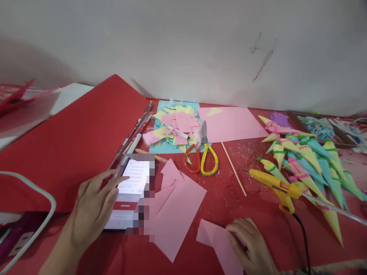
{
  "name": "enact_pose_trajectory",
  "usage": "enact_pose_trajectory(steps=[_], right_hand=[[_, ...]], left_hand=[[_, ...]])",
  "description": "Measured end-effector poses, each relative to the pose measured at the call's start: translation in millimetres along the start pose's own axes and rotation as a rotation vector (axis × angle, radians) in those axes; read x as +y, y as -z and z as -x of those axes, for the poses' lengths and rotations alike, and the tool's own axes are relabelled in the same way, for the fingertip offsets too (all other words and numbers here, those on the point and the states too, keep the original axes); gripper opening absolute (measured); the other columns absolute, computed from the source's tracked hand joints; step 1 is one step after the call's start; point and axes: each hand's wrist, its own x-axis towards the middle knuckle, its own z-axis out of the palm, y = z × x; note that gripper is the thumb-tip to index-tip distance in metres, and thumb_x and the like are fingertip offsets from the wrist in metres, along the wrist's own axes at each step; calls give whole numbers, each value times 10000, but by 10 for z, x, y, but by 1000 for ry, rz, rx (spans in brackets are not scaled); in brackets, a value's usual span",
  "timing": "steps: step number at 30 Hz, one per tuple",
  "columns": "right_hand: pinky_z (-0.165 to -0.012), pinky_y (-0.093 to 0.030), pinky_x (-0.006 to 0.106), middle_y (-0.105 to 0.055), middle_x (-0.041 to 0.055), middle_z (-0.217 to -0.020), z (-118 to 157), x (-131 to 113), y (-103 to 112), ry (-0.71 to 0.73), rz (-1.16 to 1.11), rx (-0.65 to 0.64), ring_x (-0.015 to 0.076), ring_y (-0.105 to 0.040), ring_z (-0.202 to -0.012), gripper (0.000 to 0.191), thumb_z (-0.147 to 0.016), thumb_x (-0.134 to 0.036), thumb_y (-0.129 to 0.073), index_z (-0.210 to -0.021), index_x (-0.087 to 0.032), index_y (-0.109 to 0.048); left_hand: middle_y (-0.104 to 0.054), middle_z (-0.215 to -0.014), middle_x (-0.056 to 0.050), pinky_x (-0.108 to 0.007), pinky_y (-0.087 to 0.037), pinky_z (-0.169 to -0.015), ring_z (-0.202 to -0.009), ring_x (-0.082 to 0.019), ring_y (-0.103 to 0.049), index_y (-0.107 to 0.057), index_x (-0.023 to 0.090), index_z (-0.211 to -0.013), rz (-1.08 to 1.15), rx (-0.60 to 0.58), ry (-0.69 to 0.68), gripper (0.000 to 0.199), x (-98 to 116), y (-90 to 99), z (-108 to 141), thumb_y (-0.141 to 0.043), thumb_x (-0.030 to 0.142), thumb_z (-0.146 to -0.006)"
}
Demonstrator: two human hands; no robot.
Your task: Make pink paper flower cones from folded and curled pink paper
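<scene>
My left hand (pixel 93 204) reaches over a lit smartphone (pixel 132 179), its index finger stretched out onto the screen and nothing gripped. Part of the phone is blurred by blocks. With fingers curled, my right hand (pixel 249 242) holds the edge of a small folded pink paper piece (pixel 219 244) at the front of the table. Between my hands lies a larger pink sheet (pixel 179 221) with smaller pink pieces on its upper left part. Scissors (pixel 204 151) with one red and one yellow handle rest beyond it, beside a pale thin stick (pixel 233 167).
A yellow glue gun (pixel 275 183) with a black cord lies at right, beside a heap of pastel paper cones (pixel 312 164). Paper scraps (pixel 179 124) and a pink sheet (pixel 232 122) sit toward the wall. A large red board (pixel 74 145) and white cable (pixel 51 202) are at left.
</scene>
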Motion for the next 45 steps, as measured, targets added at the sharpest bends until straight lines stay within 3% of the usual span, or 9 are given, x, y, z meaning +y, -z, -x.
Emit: enact_pose_trajectory(steps=[15, 23, 28, 34, 36, 40, 45], right_hand=[[-520, -379, 238, -574, -16, -541, -20, 2, 3, 28, 28, 8, 125, -541, -484, 225, -879, -204, -392, -695, -210, -521], [-512, -369, 231, -567, -24, -528, -41, -8, 4, 37, 37, 35, 114, -526, -476, 262, -896, -220, -374, -680, -206, -520], [-534, -373, 232, -575, -20, -550, -15, 0, 8, 36, 29, 26, 117, -525, -495, 237, -891, -214, -387, -701, -202, -528], [-544, -370, 238, -564, -23, -542, -39, -3, 28, 44, 35, 19, 120, -519, -491, 238, -891, -211, -379, -701, -203, -521], [-548, -369, 240, -570, -23, -551, -41, -5, 32, 47, 34, 19, 120, -522, -496, 234, -892, -212, -376, -708, -203, -521], [-550, -364, 245, -578, -20, -565, -25, -3, 32, 34, 26, -5, 125, -527, -511, 231, -890, -210, -377, -712, -204, -523], [-543, -357, 243, -578, -22, -562, -16, 7, 20, 42, 6, 0, 126, -523, -507, 220, -884, -210, -392, -714, -205, -531]], left_hand=[[-470, -1219, -81, -410, -335, -889, -1099, -260, -453, -498, 246, -1169, -37, -106, -15, 360, -79, -29, -1, -268, 253, -892], [-493, -1171, -72, -440, -324, -850, -1110, -272, -460, -363, 339, -1264, -36, 57, -111, 433, -59, 3, -14, -245, 203, -870], [-452, -1227, -75, -487, -335, -827, -1092, -320, -459, -401, 384, -1253, -106, 6, -32, 422, -106, -53, 23, -275, 263, -869], [-412, -1269, -53, -497, -362, -801, -1087, -337, -451, -247, 483, -1330, -123, -16, 7, 488, -109, -54, 31, -277, 314, -873], [-412, -1271, -42, -499, -367, -782, -1073, -342, -458, -218, 507, -1330, -110, -11, 7, 489, -67, -26, 24, -263, 338, -873], [-384, -1312, -35, -524, -307, -883, -1184, -329, -396, -154, 467, -1365, -7, 56, 39, 503, 55, 50, -6, -168, 330, -881], [-376, -1354, 49, -496, -288, -928, -1217, -298, -379, -169, 485, -1355, 63, 107, 45, 505, 69, 156, 0, -186, 334, -874]])
